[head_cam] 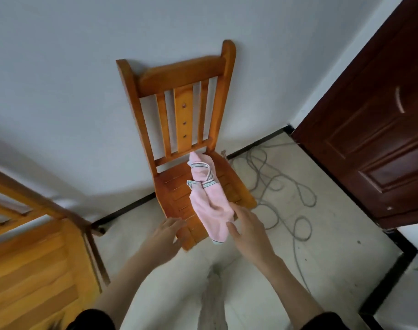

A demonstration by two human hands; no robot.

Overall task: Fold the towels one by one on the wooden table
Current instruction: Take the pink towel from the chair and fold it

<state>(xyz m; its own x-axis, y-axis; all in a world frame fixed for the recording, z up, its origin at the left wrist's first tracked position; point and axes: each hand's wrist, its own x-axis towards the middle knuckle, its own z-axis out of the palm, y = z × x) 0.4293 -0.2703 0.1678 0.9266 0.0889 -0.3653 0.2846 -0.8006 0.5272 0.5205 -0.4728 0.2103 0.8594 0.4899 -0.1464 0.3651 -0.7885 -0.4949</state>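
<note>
A pink towel lies crumpled in a long twisted bundle on the seat of a wooden chair that stands against a pale wall. The towel runs from about 12 o'clock near the chair's back slats down toward 6 o'clock, where its lower end hangs a little over the seat's front edge; striped grey-green bands show across its upper half.

The right hand reaches in from 5 o'clock, its fingers straight and spread, the tips touching or just beside the towel's lower end; whether they press the cloth cannot be told. They hold nothing. The left hand comes in from 7 o'clock, palm down over the seat's front left corner, just beside the towel but apart from it, the fingers loosely extended and gripping nothing.

At 8 o'clock a wooden surface with slatted boards fills the lower left corner. At 3 o'clock a dark red-brown door stands by the wall, and grey cable loops loosely over the pale floor between the chair and the door. Dark sleeves show at both wrists near the bottom edge
</note>
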